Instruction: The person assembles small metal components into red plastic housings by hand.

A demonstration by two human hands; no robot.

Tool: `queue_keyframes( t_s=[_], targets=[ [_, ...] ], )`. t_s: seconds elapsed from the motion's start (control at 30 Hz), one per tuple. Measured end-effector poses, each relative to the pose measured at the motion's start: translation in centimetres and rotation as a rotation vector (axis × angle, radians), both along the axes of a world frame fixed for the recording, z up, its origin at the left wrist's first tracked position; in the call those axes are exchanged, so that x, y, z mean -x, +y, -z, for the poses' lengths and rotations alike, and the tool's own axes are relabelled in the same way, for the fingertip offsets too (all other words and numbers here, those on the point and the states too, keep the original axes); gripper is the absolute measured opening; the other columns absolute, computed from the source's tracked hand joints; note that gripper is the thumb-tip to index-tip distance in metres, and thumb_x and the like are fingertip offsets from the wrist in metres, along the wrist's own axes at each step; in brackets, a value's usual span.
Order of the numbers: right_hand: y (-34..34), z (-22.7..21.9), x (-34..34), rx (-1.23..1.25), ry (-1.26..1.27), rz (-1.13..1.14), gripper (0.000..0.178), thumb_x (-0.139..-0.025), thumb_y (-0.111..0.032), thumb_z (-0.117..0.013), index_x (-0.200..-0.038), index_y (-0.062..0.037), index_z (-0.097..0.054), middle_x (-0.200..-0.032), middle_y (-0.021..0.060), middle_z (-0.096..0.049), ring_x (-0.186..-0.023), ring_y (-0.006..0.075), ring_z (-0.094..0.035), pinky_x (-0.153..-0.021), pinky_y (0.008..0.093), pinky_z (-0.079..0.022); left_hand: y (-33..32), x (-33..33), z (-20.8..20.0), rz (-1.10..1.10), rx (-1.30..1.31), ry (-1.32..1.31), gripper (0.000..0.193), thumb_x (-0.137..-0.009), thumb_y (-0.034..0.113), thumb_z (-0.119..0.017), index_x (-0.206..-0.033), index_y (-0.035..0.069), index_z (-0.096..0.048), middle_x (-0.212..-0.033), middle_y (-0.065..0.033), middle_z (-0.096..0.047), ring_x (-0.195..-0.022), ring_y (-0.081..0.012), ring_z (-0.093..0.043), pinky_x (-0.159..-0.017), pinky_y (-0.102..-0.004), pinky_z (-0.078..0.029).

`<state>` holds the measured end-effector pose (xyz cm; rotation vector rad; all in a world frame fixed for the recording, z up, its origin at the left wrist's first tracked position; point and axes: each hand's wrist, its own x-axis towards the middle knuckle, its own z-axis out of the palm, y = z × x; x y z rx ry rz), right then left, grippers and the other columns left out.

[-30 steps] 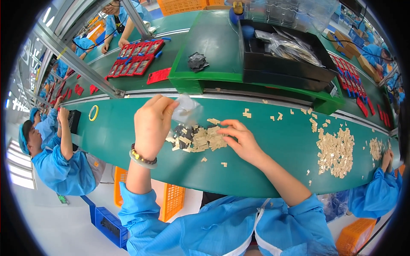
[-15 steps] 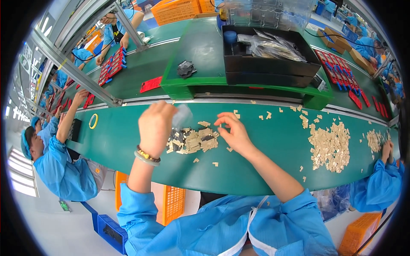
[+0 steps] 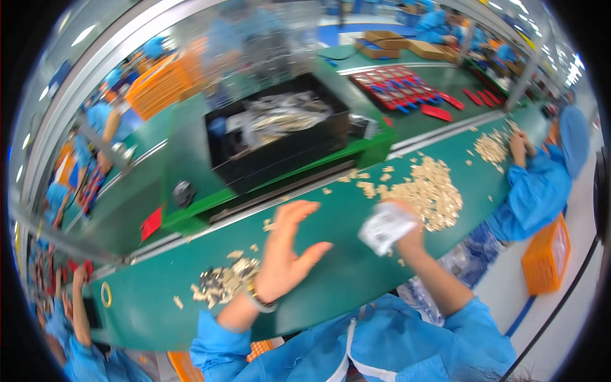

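Note:
My right hand (image 3: 410,234) grips a small clear plastic bag (image 3: 384,229) with a whitish face, beside a big heap of small flat beige-gold pieces (image 3: 433,197). What the bag contains is too blurred to tell. My left hand (image 3: 283,258), with a bracelet and a bangle at the wrist, hovers above the green work surface (image 3: 331,274). Its fingers are spread and nothing is in them. Left of that wrist lies a smaller pile of mixed beige and dark pieces (image 3: 223,280), partly hidden by the hand.
A black bin (image 3: 280,156) full of plastic packets stands on a green raised shelf (image 3: 191,146) ahead. Red trays (image 3: 394,86) lie on the line behind. At the right a co-worker (image 3: 534,181) handles another small pile. A yellow ring (image 3: 106,294) lies far left.
My view has swung to the right. The plastic bag, earlier by my left hand, is now in my right hand, over by the big heap. My left hand has opened.

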<state>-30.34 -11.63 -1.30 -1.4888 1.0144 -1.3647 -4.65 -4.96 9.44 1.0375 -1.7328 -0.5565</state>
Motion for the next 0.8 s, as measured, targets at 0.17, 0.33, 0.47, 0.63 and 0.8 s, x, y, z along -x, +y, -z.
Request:
queue_keyframes(
  t_s=[0.17,0.33,0.47,0.63,0.8],
  targets=[
    [4.2,6.0,25.1,0.115,-0.014,1.124,0.020,-0.094,-0.008,-0.046,-0.088,-0.0032,-0.064,-0.062,-0.0025,-0.051,-0.053,0.0083,-0.047,-0.046,0.0261,-0.032,-8.1,-2.3,-4.1,-0.346,0.534,-0.513,0.041,-0.080,0.006,-0.067,-0.119,0.001,-0.056,-0.119,-0.0145,-0.054,-0.113,-0.0300,-0.052,-0.096,-0.0384,-0.041],
    [11.9,16.3,27.4,-1.275,0.221,0.654,0.107,-0.068,-0.022,-0.082,-0.150,-0.0037,-0.015,-0.137,0.0271,-0.043,-0.115,0.0339,-0.057,-0.092,0.0406,-0.049,-4.0,-3.4,-4.0,0.198,-0.348,0.061,0.051,-0.083,0.016,-0.063,-0.128,-0.003,-0.047,-0.129,-0.0179,-0.051,-0.120,-0.0306,-0.049,-0.103,-0.0401,-0.035],
    [12.4,17.1,29.2,-0.353,1.004,1.004,0.087,-0.076,-0.010,-0.073,-0.148,-0.0060,-0.024,-0.151,0.0261,-0.025,-0.136,0.0393,-0.034,-0.108,0.0427,-0.033,2.4,-6.8,3.1,0.014,-0.283,-0.774,0.069,-0.081,0.033,-0.068,-0.134,-0.001,-0.042,-0.143,-0.0195,-0.039,-0.136,-0.0377,-0.032,-0.109,-0.0508,-0.025],
    [-0.5,2.0,18.3,0.343,0.958,0.736,0.058,-0.079,0.001,-0.064,-0.134,-0.0054,-0.046,-0.148,0.0207,-0.034,-0.135,0.0384,-0.036,-0.107,0.0458,-0.032,8.2,-9.0,11.9,-0.473,-0.353,-1.127,0.070,-0.083,0.030,-0.066,-0.139,-0.003,-0.038,-0.145,-0.0241,-0.036,-0.135,-0.0390,-0.033,-0.112,-0.0512,-0.022],
    [-7.1,-0.2,6.4,0.561,1.058,0.130,0.048,-0.076,-0.002,-0.066,-0.123,-0.0078,-0.057,-0.140,0.0154,-0.046,-0.128,0.0360,-0.044,-0.104,0.0436,-0.035,10.9,-13.4,13.4,-0.490,-0.478,-0.961,0.062,-0.085,0.020,-0.061,-0.139,0.000,-0.040,-0.149,-0.0201,-0.033,-0.138,-0.0408,-0.027,-0.114,-0.0555,-0.016]
  ],
)
